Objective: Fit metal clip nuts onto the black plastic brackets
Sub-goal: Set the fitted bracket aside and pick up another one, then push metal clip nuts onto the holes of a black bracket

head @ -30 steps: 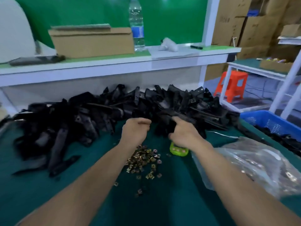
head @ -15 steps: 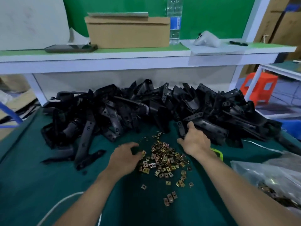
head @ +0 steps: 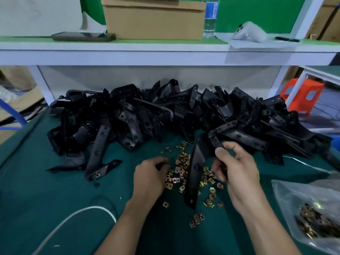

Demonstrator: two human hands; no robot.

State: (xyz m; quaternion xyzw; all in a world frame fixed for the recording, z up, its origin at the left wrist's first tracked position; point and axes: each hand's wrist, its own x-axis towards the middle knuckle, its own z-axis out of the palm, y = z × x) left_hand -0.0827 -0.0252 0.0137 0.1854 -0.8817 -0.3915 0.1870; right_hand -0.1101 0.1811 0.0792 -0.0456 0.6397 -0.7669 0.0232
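Two bare hands show: one left hand (head: 150,178) and one right hand (head: 239,173). One long black plastic bracket (head: 196,168) is lifted clear of the rest. The heap of black plastic brackets (head: 165,115) holds dozens, too tangled to count. The brass-coloured square metal clip nuts (head: 181,162) lie loose in several dozen. There is one clear plastic bag (head: 303,203) of further nuts, one brown cardboard box (head: 154,19), one clear water bottle (head: 209,17), one black pen (head: 287,39), one orange plastic stool (head: 301,94) and one white cable (head: 73,216).
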